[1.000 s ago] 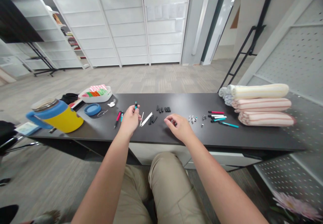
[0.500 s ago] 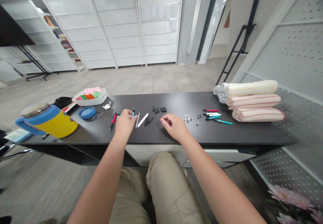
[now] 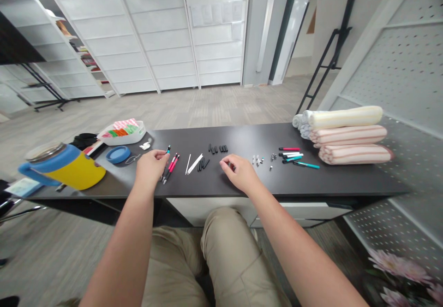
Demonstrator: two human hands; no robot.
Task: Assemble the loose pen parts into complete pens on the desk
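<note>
The left hand (image 3: pixel 150 168) is closed in a pinch on a slim pen (image 3: pixel 168 149). Only its teal-and-black end shows above the fingers; the rest is hidden in the grip. It looks light, stiff and smooth, so the barrel seems the place to take hold, though a round thing like that would likely roll if let go. Just beside that hand lie pink pens (image 3: pixel 172 163), slanted and close together, their lower ends near the knuckles.

The right hand (image 3: pixel 238 168) sits low over the table (image 3: pixel 242 134), its fingers curled and drawn together. Whether they pinch something small, I cannot tell from here; the hand itself blocks the view.

Between the hands are thin white sticks (image 3: pixel 194 164) and short black pieces (image 3: pixel 203 164), with a row of black caps (image 3: pixel 218 148) further from the person. These look light and fiddly, better taken by fingertips. Past the right hand sit tiny metal parts (image 3: pixel 258 160), then more pens (image 3: pixel 290 156) and a teal pen (image 3: pixel 306 165), near the folded towels (image 3: pixel 346 132).

Past the left hand are a blue lid (image 3: pixel 118 154), a white tray (image 3: pixel 121 133) and a yellow mug (image 3: pixel 65 166). The table's near edge runs just below both hands, and a strip of dark tabletop runs between the white sticks and the right hand.
</note>
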